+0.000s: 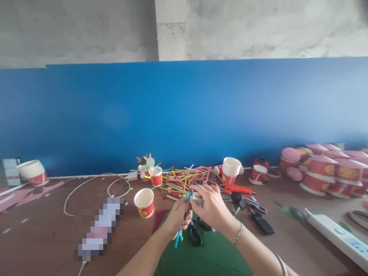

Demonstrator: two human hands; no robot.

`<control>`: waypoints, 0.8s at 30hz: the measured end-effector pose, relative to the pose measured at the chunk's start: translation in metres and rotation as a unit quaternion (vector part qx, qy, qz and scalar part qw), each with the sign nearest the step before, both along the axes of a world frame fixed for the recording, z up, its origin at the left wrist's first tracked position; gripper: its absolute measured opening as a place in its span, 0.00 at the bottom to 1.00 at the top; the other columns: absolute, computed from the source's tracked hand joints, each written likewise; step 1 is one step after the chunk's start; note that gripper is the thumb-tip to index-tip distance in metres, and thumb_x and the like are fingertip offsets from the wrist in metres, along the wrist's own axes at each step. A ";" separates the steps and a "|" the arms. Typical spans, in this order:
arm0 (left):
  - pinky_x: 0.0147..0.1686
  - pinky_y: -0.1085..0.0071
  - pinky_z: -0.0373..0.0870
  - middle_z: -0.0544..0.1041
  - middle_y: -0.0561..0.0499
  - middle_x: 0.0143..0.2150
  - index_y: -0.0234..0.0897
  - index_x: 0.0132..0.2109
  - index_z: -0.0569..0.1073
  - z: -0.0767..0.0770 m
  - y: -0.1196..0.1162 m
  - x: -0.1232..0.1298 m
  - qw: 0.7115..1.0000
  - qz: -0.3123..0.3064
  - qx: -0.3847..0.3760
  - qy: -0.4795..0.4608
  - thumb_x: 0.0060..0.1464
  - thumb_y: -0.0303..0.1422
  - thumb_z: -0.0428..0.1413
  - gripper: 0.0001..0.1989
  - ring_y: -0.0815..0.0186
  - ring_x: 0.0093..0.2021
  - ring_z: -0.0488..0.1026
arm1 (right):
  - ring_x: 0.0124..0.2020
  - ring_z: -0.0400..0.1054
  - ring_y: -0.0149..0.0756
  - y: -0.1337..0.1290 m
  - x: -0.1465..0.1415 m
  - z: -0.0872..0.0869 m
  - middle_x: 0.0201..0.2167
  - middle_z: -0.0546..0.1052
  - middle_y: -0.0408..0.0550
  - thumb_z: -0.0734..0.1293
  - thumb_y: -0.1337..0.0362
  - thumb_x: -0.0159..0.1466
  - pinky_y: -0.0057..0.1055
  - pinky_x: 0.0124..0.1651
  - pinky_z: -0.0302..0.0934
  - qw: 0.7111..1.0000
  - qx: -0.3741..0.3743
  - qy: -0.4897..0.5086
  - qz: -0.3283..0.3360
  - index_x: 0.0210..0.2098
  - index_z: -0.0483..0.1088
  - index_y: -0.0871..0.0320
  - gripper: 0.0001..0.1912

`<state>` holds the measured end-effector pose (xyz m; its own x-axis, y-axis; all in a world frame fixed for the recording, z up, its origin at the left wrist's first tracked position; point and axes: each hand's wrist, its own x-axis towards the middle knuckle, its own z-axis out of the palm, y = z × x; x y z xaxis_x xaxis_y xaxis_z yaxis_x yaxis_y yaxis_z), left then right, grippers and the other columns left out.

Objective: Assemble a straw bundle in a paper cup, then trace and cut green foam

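Observation:
My left hand point(178, 219) is closed round thin blue and green straws point(178, 238), whose ends stick out below the fist. Right beside it, my right hand point(211, 205) is pinched over a small clear, silvery piece point(198, 200) at the straws' upper end. What that piece is I cannot make out. The two hands almost touch. Black-handled scissors point(196, 234) lie just under them, by a green surface point(201, 260). Behind the hands spreads a loose heap of coloured straws point(186, 178).
A red-and-white paper cup point(144, 203) stands left of my hands, another point(230, 170) behind right. An orange-handled tool point(238, 189), keys point(238, 200) and a black fob point(262, 223) lie rightward. Further right are a power strip point(336, 237) and stacked pink-topped cups point(319, 172). A blue panel point(184, 115) stands behind.

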<state>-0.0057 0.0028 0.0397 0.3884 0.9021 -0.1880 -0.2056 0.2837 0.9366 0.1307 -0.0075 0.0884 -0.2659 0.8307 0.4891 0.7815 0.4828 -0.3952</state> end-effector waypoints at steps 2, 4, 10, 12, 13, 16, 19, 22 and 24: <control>0.11 0.81 0.36 0.57 0.64 0.13 0.39 0.28 0.59 -0.004 0.002 -0.001 1.000 -0.006 -0.005 -0.015 0.43 0.49 0.54 0.19 0.80 0.11 0.44 | 0.35 0.66 0.38 0.000 0.000 0.000 0.28 0.74 0.45 0.63 0.67 0.56 0.39 0.47 0.51 1.000 0.000 0.000 -0.001 0.46 0.69 0.55 0.17; 0.10 0.80 0.37 0.57 0.63 0.13 0.39 0.28 0.59 -0.007 0.005 -0.001 0.999 -0.015 -0.016 -0.027 0.43 0.53 0.53 0.22 0.80 0.11 0.45 | 0.35 0.66 0.38 0.000 0.000 0.000 0.28 0.74 0.45 0.63 0.67 0.55 0.39 0.47 0.51 1.000 0.001 -0.001 -0.002 0.45 0.69 0.54 0.17; 0.11 0.80 0.37 0.56 0.64 0.12 0.39 0.28 0.58 -0.005 0.002 0.000 1.000 0.011 0.010 -0.004 0.43 0.57 0.52 0.25 0.80 0.10 0.45 | 0.35 0.67 0.38 0.000 0.000 -0.002 0.29 0.75 0.46 0.63 0.66 0.57 0.38 0.46 0.51 1.000 0.010 0.003 0.003 0.44 0.70 0.54 0.15; 0.11 0.80 0.37 0.56 0.64 0.12 0.39 0.28 0.58 -0.003 0.001 0.001 1.000 0.018 0.016 0.009 0.43 0.58 0.52 0.25 0.80 0.10 0.45 | 0.34 0.66 0.38 0.000 0.000 -0.001 0.28 0.74 0.45 0.63 0.65 0.57 0.38 0.46 0.52 1.000 0.008 0.002 0.003 0.44 0.70 0.54 0.15; 0.10 0.80 0.37 0.56 0.64 0.12 0.39 0.28 0.58 -0.002 0.001 0.001 0.999 0.022 0.019 0.013 0.43 0.59 0.51 0.26 0.80 0.10 0.44 | 0.34 0.66 0.37 0.000 0.000 0.000 0.28 0.74 0.45 0.63 0.65 0.57 0.38 0.46 0.52 1.000 0.005 0.001 0.005 0.44 0.70 0.54 0.15; 0.10 0.80 0.37 0.56 0.64 0.12 0.39 0.28 0.58 -0.003 0.003 0.000 0.999 0.040 0.034 0.014 0.42 0.59 0.51 0.26 0.80 0.10 0.44 | 0.35 0.66 0.37 0.000 0.002 0.002 0.28 0.74 0.45 0.64 0.67 0.56 0.38 0.47 0.51 1.000 0.001 -0.004 0.019 0.45 0.70 0.54 0.17; 0.11 0.79 0.38 0.56 0.65 0.13 0.39 0.30 0.60 -0.005 0.005 -0.001 0.997 0.052 0.055 0.007 0.43 0.58 0.52 0.25 0.80 0.10 0.45 | 0.35 0.66 0.37 0.000 0.003 0.004 0.29 0.74 0.46 0.63 0.68 0.55 0.39 0.48 0.51 1.000 0.006 -0.008 0.027 0.45 0.69 0.54 0.17; 0.12 0.79 0.38 0.56 0.65 0.14 0.39 0.33 0.61 -0.004 0.004 -0.002 0.997 0.053 0.063 -0.006 0.44 0.56 0.54 0.24 0.80 0.11 0.45 | 0.35 0.66 0.37 0.000 0.004 0.004 0.29 0.74 0.46 0.63 0.67 0.56 0.39 0.47 0.51 1.000 0.008 -0.007 0.025 0.45 0.69 0.54 0.16; 0.12 0.80 0.38 0.55 0.65 0.15 0.39 0.35 0.62 -0.003 0.003 -0.002 0.997 0.054 0.062 -0.013 0.45 0.55 0.54 0.24 0.80 0.12 0.44 | 0.35 0.66 0.37 0.000 0.004 0.004 0.29 0.74 0.46 0.63 0.67 0.56 0.39 0.47 0.51 1.000 0.009 -0.007 0.025 0.45 0.69 0.54 0.16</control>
<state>-0.0078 0.0058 0.0370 0.2906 0.9548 -0.0631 -0.2539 0.1405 0.9570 0.1345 -0.0071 0.0924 -0.3135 0.8078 0.4992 0.7614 0.5280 -0.3762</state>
